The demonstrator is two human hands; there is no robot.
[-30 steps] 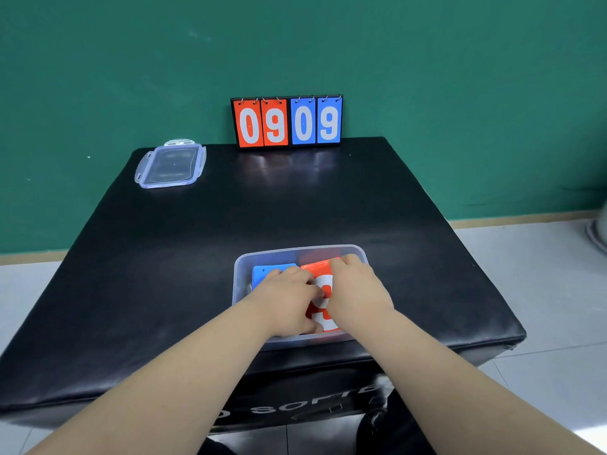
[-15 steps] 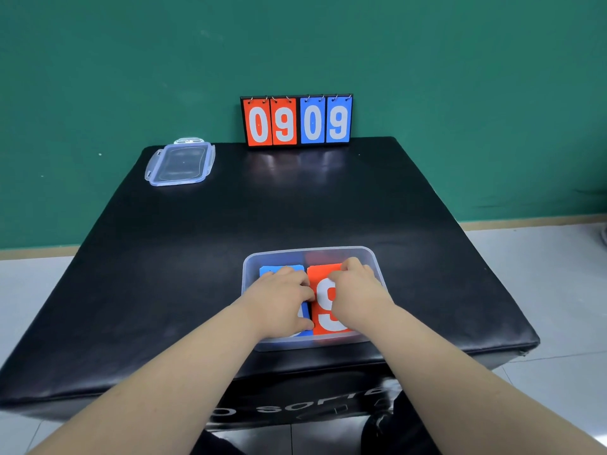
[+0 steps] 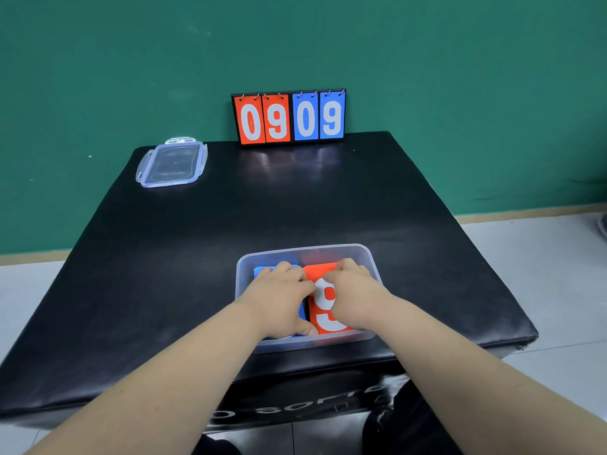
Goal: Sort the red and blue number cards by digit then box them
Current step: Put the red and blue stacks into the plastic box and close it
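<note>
A clear plastic box [image 3: 338, 249] sits near the front edge of the black table. Inside it, a blue card stack [image 3: 261, 272] lies on the left and a red card stack [image 3: 323, 298], a white 9 on top, lies flat on the right. My left hand [image 3: 281, 298] rests on the blue stack with its fingers curled down over it. My right hand [image 3: 356, 295] presses on the red stack, fingers at its far and right edges. Both hands hide most of the cards beneath them.
A flip scoreboard [image 3: 289, 118] reading 09 in red and 09 in blue stands at the table's far edge against the green wall. The box's clear lid [image 3: 172, 164] lies at the far left corner. The black table [image 3: 230, 224] drops off just in front of the box.
The red 9 card went from tilted to lying flat in the box's right half. Both hands settled lower onto the two stacks.
</note>
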